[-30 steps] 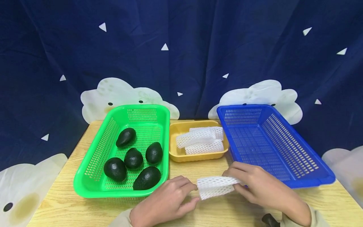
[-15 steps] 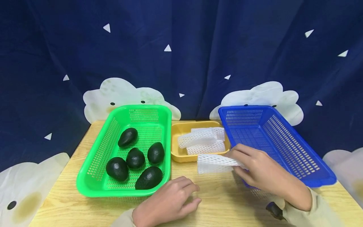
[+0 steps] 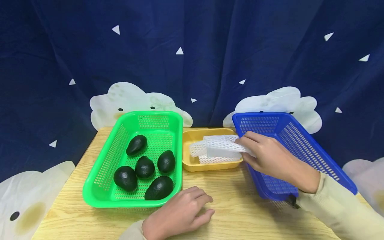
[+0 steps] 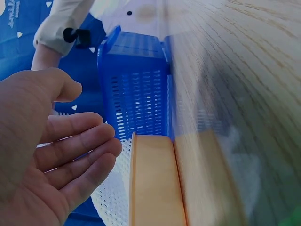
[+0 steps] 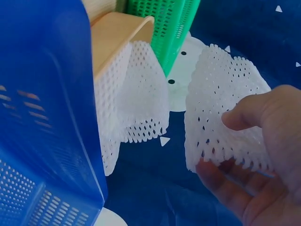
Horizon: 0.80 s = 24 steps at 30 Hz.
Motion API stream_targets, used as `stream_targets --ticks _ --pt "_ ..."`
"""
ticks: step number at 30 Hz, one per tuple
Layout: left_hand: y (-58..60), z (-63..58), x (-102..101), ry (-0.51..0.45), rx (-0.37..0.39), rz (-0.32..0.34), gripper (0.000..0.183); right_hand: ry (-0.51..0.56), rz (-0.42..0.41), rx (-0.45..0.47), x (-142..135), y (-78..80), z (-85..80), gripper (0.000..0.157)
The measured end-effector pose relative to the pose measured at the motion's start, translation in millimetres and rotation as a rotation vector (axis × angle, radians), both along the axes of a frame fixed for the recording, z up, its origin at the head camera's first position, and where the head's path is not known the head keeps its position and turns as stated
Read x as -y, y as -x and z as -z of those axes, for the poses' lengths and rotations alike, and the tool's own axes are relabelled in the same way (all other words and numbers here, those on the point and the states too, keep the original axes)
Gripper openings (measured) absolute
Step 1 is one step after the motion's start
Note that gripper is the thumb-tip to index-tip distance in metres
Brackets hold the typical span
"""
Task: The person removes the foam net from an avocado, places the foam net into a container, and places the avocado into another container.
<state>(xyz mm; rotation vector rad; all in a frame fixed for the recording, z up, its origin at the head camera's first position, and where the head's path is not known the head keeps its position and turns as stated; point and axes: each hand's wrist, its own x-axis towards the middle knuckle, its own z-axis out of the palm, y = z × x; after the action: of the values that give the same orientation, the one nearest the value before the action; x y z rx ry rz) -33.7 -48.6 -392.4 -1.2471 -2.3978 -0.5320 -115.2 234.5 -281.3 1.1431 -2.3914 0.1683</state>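
Note:
My right hand (image 3: 267,156) pinches a white foam net sleeve (image 3: 223,150) by its right end, over the yellow tray (image 3: 195,166). In the right wrist view the thumb lies on the near face of that sleeve (image 5: 211,103) and the other fingers are behind it. More foam net sleeves (image 3: 196,149) lie in the tray, partly covered by the held one in the head view. Near the front of the table my left hand (image 3: 183,211) holds nothing; the left wrist view shows its fingers (image 4: 84,141) relaxed and nearly straight.
A green basket (image 3: 90,190) with several dark avocados (image 3: 159,187) stands left of the tray. To the right is a blue basket (image 3: 264,188), partly behind the right forearm. A dark blue curtain (image 3: 207,60) hangs behind the wooden table (image 3: 228,200).
My right hand has carried the foam net sleeve up and away from my left hand to above the yellow tray. The left hand, once at the sleeve's left end, has stayed nearly still.

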Motion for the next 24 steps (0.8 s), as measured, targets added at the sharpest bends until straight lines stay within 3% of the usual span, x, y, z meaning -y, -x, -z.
stream_targets --ticks 13,24 --pt "0.5 1.6 0 0.013 -0.031 0.004 0.018 -0.032 0.008 -0.014 14 24.4 -12.4 0.029" --pt "0.1 1.3 0 0.029 -0.017 -0.002 0.018 0.037 0.052 0.096 19 56.4 -12.8 0.025"
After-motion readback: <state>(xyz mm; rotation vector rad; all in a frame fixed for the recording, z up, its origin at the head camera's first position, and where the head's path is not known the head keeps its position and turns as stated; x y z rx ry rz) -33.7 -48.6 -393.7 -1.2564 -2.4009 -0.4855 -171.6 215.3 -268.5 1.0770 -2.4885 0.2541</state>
